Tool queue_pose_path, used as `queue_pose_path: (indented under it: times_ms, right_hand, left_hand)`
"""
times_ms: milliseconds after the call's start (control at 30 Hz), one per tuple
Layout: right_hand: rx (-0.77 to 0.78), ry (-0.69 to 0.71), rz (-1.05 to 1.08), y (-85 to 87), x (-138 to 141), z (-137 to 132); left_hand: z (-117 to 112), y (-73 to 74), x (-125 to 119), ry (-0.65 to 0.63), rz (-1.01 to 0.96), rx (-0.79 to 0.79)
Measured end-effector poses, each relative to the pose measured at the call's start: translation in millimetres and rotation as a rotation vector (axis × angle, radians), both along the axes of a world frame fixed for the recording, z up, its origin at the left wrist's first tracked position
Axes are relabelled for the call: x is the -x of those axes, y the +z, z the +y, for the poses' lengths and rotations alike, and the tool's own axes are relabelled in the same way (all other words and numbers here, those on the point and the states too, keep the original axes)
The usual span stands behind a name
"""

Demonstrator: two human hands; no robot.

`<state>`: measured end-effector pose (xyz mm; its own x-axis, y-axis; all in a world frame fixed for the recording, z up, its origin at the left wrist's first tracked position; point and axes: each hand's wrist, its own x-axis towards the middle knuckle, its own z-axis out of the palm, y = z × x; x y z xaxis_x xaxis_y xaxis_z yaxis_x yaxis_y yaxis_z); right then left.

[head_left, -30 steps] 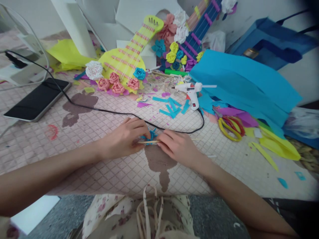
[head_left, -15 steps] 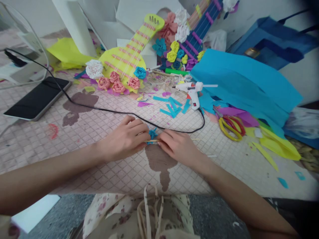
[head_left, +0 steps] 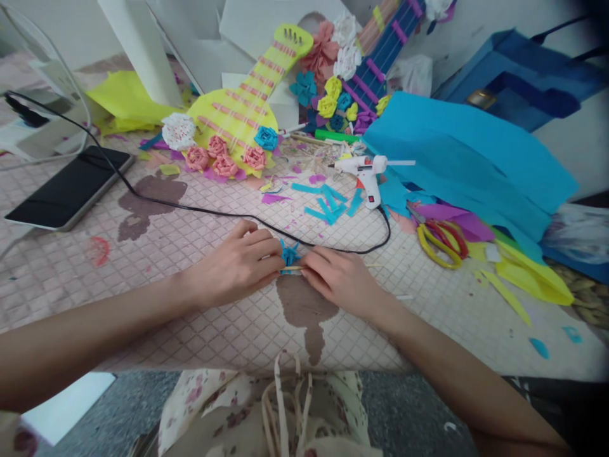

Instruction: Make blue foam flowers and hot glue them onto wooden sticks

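Note:
Close to the table's front edge, my left hand point(head_left: 254, 259) and my right hand point(head_left: 340, 278) face each other with fingers bent. Between them runs a thin wooden stick point(head_left: 291, 268), its two ends in my fingers; a thin length shows beyond my right hand. A small blue crepe paper piece point(head_left: 289, 255) with spiky cut ends sits against the stick, between my fingertips. My fingers cover part of the paper, so how it joins the stick is hidden.
Beyond my hands a black cable point(head_left: 214, 212) leads to a white glue gun point(head_left: 370, 181). Blue paper strips point(head_left: 328, 206) lie near it. Scissors point(head_left: 440, 244) and blue sheets point(head_left: 466, 146) are right, a phone point(head_left: 69, 187) left, a yellow paper guitar point(head_left: 238, 114) behind.
Both hands keep almost the same place and grip. The blue paper between them shows slightly differently; the whole view has shifted a little.

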<state>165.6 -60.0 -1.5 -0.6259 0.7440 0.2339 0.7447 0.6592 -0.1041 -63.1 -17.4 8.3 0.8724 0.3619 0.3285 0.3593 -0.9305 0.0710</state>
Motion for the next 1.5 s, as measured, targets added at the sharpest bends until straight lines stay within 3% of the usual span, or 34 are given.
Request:
queue_pose_path:
  times_ms: [933,1367,1500]
  right_hand:
    - [0.011,0.005,0.001,0.2,1.2,-0.5]
    - [0.076,-0.044,0.058,4.4,-3.6,-0.5]
    - [0.035,0.009,0.027,1.8,0.6,-2.6]
  left_hand:
    - [-4.6,-0.5,-2.6,0.019,-0.001,-0.032]
    - [10.3,1.0,2.7,0.175,-0.203,0.306]
    - [15.8,-2.7,4.0,0.144,-0.164,0.379]
